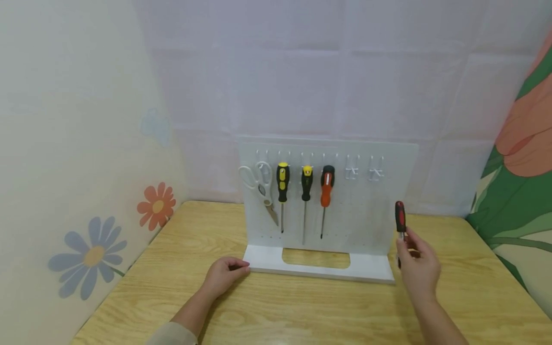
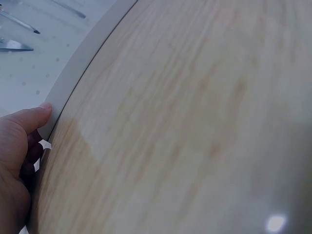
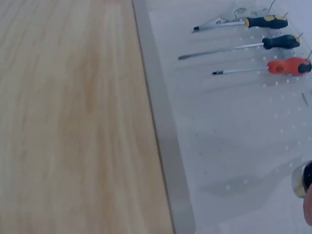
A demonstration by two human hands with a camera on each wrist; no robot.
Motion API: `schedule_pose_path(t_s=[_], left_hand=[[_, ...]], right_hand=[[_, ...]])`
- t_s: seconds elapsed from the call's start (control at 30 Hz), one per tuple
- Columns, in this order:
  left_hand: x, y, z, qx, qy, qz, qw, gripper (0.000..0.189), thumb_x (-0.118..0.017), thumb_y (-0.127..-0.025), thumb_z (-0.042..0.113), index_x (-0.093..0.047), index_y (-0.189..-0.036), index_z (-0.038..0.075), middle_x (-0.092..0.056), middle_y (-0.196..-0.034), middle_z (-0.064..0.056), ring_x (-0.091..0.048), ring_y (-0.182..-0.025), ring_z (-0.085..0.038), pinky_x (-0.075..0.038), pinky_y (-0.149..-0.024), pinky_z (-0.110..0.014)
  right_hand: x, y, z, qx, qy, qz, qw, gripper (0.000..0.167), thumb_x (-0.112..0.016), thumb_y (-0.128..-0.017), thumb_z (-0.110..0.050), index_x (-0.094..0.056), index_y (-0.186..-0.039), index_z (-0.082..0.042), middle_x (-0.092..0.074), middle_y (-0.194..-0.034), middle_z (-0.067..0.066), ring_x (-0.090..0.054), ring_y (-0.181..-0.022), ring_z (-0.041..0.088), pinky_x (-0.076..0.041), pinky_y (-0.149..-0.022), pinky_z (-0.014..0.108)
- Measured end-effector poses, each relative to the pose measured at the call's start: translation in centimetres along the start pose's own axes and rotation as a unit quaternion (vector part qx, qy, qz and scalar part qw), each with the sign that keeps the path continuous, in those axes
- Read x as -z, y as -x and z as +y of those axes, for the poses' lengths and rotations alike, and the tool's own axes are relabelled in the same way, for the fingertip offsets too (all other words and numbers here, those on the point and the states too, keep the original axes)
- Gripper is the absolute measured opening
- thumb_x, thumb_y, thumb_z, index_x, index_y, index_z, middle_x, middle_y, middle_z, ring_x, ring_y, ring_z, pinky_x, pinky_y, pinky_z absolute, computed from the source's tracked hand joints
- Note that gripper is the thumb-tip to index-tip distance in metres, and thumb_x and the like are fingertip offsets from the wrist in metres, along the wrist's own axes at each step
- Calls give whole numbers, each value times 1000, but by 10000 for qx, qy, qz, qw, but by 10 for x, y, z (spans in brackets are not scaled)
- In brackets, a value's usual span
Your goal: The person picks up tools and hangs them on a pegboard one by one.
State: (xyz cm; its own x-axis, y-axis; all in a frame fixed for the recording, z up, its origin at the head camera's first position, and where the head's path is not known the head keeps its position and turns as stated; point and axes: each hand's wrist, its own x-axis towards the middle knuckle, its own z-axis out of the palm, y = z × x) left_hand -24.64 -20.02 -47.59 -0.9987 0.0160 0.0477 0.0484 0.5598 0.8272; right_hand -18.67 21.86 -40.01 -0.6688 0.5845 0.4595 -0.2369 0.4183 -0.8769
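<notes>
A white pegboard stand [image 1: 358, 211] stands on the wooden table. My left hand [image 1: 225, 276] grips the left front corner of its base, thumb on the edge, as the left wrist view also shows. My right hand [image 1: 419, 266] holds a tool with a black-and-red handle [image 1: 400, 216] upright, right of the board. The fingers cover its lower part; a metal shaft shows under the handle. White-handled scissors [image 1: 259, 184], a yellow-and-black screwdriver [image 1: 282, 184], a black screwdriver with a yellow top [image 1: 306, 184] and a red-and-black screwdriver [image 1: 327, 187] hang on the board.
Two hooks [image 1: 363, 172] on the board's right side hold nothing. The wooden table [image 1: 302, 311] runs around the stand. A pale cloth wall [image 1: 302, 72] rises behind, with flower-printed walls at left and right.
</notes>
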Motion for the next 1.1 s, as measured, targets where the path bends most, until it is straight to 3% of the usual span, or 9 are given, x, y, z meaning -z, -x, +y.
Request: schedule_pose_path(t_s=[0.33, 0.63, 0.83, 1.1], left_hand=[[1, -1, -1, -23, -15, 27, 10000, 7, -76, -84, 14, -77, -90, 10, -73, -98, -3, -61, -90, -11, -47, -82, -27], [1, 0, 1, -25, -11, 19, 10000, 7, -76, -84, 14, -77, -90, 10, -72, -97, -2, -60, -90, -11, -47, -83, -28], [0, 0, -1, -48, 10, 21, 10000, 7, -77, -83, 14, -77, -89, 10, -72, -97, -2, -60, -90, -10, -47, -82, -27], [-1, -1, -3, -59, 39, 23, 10000, 7, -77, -83, 14, -77, -89, 10, -72, -97, -2, -60, -89, -10, -46, -80, -26]], right_hand=[[-30, -3, -36, 548, -1020, 147, 9932, 31, -68, -86, 6, -68, -116, 5, -58, -86, -26, -56, -75, -7, -45, -65, 6], [-54, -3, -66, 737, -1310, -187, 9885, 32, -67, -87, 6, -67, -119, 4, -57, -88, -19, -56, -77, -4, -46, -65, 7], [-66, -5, -67, 888, -1223, -277, 9881, 32, -68, -86, 7, -67, -117, 4, -60, -91, -6, -55, -78, -6, -46, -68, 8], [-77, -7, -61, 669, -1283, -257, 9891, 33, -68, -85, 6, -67, -117, 4, -56, -89, -18, -55, -79, -7, -46, -69, 8]])
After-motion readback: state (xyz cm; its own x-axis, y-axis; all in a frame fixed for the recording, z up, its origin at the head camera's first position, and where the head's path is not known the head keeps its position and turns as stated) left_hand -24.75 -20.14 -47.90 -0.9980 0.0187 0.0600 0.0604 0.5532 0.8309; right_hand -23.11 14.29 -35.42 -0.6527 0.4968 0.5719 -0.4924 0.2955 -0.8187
